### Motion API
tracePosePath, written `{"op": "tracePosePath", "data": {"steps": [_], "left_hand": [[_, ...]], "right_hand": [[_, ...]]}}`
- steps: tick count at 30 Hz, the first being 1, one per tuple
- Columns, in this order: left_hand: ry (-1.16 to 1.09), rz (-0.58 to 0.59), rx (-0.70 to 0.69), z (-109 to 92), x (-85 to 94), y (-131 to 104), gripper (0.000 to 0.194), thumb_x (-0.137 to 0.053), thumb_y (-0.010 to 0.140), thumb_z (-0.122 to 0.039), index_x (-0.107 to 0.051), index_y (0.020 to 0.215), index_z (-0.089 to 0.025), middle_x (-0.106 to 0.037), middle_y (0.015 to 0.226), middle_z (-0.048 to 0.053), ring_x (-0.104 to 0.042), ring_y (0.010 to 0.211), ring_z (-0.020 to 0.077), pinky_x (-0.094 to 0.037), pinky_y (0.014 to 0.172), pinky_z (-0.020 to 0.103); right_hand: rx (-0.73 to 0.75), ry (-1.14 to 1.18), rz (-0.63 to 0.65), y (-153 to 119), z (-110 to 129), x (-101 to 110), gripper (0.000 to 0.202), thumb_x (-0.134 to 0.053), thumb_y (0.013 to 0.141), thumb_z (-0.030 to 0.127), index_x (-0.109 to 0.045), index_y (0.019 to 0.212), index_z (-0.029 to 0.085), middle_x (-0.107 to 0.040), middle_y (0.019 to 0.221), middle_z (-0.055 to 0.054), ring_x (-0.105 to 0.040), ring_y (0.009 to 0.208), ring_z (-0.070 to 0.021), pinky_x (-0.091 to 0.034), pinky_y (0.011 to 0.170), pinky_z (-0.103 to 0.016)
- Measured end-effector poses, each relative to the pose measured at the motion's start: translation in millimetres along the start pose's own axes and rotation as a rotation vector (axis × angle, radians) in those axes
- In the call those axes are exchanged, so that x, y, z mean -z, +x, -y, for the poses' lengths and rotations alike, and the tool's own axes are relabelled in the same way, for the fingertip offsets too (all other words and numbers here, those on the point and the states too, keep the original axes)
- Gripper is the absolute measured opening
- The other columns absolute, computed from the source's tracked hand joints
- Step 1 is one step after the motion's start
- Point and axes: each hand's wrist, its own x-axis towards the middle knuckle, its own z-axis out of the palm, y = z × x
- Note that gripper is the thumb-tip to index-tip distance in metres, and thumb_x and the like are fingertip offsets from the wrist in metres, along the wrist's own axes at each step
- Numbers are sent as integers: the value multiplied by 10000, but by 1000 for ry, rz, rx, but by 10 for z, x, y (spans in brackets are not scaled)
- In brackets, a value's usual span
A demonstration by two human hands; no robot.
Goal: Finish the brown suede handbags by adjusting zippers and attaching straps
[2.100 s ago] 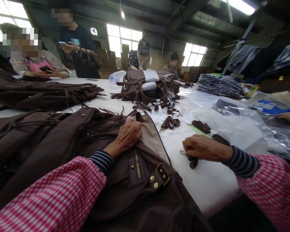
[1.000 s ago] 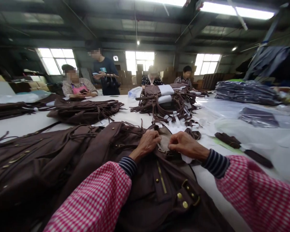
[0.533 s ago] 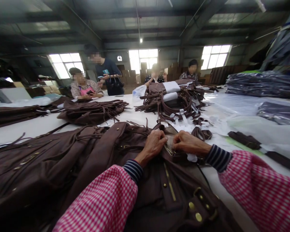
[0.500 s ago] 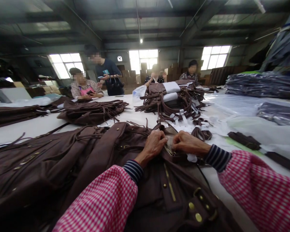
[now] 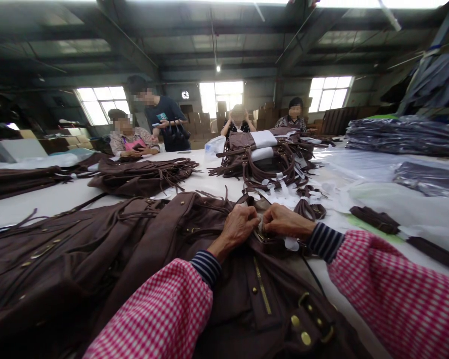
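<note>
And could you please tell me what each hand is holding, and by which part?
The left hand grips the brown bag at its opening's edge; the right hand holds a brown strap near its metal clip; exact contact is hidden.

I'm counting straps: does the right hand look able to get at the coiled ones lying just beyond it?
Probably yes: the coiled straps lie just beyond the right hand, with no barrier visible between. It seems busy at the opening of the brown bag, though, so may need freeing first.
</note>
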Motion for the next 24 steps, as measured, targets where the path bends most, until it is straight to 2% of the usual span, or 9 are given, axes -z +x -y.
{"op": "tracePosePath", "data": {"steps": [6, 8, 11, 15, 19, 24], "left_hand": [[31, 79, -27, 40, -5, -47, 136, -612, 865, -265, -683, 791, -175, -559, 710, -6, -556, 773, 154, -397, 678, 230], [58, 104, -17, 60, -7, -47, 152, -634, 873, -300, -703, 826, -173, -564, 696, -6, -549, 721, 145, -392, 640, 223], [105, 148, -21, 96, 9, -16, 186, -657, 868, -353, -734, 920, -191, -584, 742, 17, -565, 778, 175, -416, 659, 239], [164, 243, -81, 117, 28, 5, 210, -611, 875, -313, -728, 995, -187, -592, 767, 35, -576, 830, 207, -459, 726, 277], [120, 173, -76, 139, -34, -28, 197, -620, 870, -339, -716, 993, -218, -590, 757, 21, -572, 791, 193, -444, 679, 266], [-46, 89, -116, 215, -110, -35, 177, -668, 865, -356, -697, 987, -231, -650, 841, -2, -606, 804, 161, -426, 651, 232]], "right_hand": [[105, 26, 5, 53, -201, -188, 146, -521, 634, 230, -447, 517, 182, -368, 503, 48, -320, 509, -92, -220, 478, -243], [124, 110, 1, 98, -332, -271, 152, -533, 676, 258, -463, 563, 184, -389, 525, 49, -330, 519, -96, -232, 497, -246], [144, 178, 16, 169, -480, -353, 159, -565, 721, 304, -531, 631, 177, -470, 564, 34, -399, 544, -115, -271, 523, -251], [168, 147, -6, 183, -537, -388, 210, -614, 727, 368, -599, 641, 177, -568, 592, 4, -489, 570, -152, -331, 541, -270], [163, 78, -131, 160, -567, -427, 266, -628, 729, 433, -629, 636, 184, -632, 626, -27, -559, 622, -198, -388, 553, -289], [150, 60, -180, 111, -501, -441, 285, -615, 731, 489, -686, 710, 214, -733, 756, -59, -666, 753, -283, -502, 666, -348]]}}
